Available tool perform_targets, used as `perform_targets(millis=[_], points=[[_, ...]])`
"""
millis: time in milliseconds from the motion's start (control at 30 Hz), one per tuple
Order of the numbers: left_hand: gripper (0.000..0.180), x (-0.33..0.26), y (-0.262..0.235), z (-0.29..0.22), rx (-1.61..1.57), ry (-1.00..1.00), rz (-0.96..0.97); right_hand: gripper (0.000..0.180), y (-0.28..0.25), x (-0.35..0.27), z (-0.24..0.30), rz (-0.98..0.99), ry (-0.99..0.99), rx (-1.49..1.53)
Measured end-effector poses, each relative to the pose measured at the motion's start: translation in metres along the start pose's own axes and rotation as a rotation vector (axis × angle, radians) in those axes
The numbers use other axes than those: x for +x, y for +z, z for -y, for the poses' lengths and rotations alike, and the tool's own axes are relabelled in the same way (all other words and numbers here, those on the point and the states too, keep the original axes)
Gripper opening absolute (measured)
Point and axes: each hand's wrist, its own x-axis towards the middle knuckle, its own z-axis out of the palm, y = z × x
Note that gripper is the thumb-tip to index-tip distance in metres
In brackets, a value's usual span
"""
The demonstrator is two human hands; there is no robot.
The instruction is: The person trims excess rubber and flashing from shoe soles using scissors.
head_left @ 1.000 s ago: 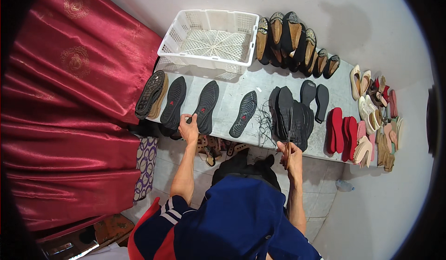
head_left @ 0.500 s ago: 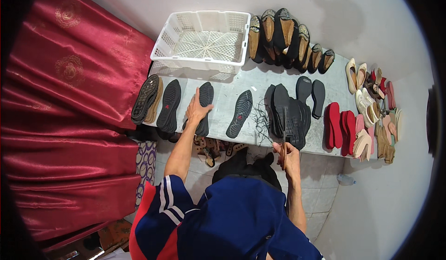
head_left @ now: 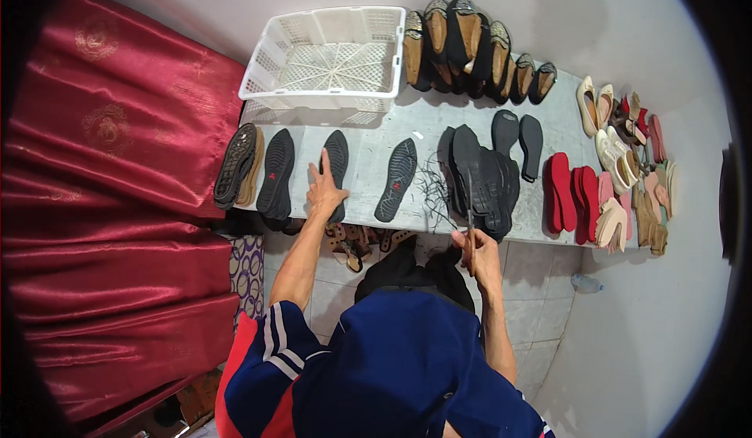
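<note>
My left hand (head_left: 324, 193) rests with its fingers spread on a black shoe sole (head_left: 336, 156) near the table's front edge. In my right hand (head_left: 483, 261) is a pair of scissors (head_left: 471, 252), blades pointing away from me over the black soles. Between my hands lies a single black sole (head_left: 397, 181) with a small red mark. Thin black trimmings (head_left: 432, 195) are scattered just right of it. Beyond the scissors, several black soles (head_left: 486, 176) overlap in a pile. Left of my left hand stands another stack of black soles (head_left: 275, 173).
A white plastic basket (head_left: 321, 96) stands at the back left of the grey table (head_left: 368, 144). Black shoes (head_left: 464, 35) line the back. Red soles (head_left: 559, 195), pale shoes (head_left: 619, 168) and beige pieces fill the right end. A red curtain (head_left: 141, 203) hangs at left.
The whole view has shifted slightly, so the table sits higher and further left. My left hand has slid a little toward me on the sole. The scissors stay in my right hand.
</note>
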Motion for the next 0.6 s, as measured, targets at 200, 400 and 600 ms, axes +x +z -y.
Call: perform_targets(millis=[200, 400, 600], points=[[0.1, -0.016, 0.027, -0.023, -0.122, 0.464, -0.456, 0.05, -0.001, 0.005, -0.01, -0.034, -0.063, -0.027], [0.084, -0.036, 0.111, -0.06, -0.148, 0.381, -0.141, 0.05, -0.002, 0.005, -0.012, -0.063, -0.07, -0.034], [0.068, -0.007, 0.091, -0.057, -0.535, 0.142, 0.373, 0.049, -0.005, 0.0, -0.005, -0.06, -0.046, 0.011]])
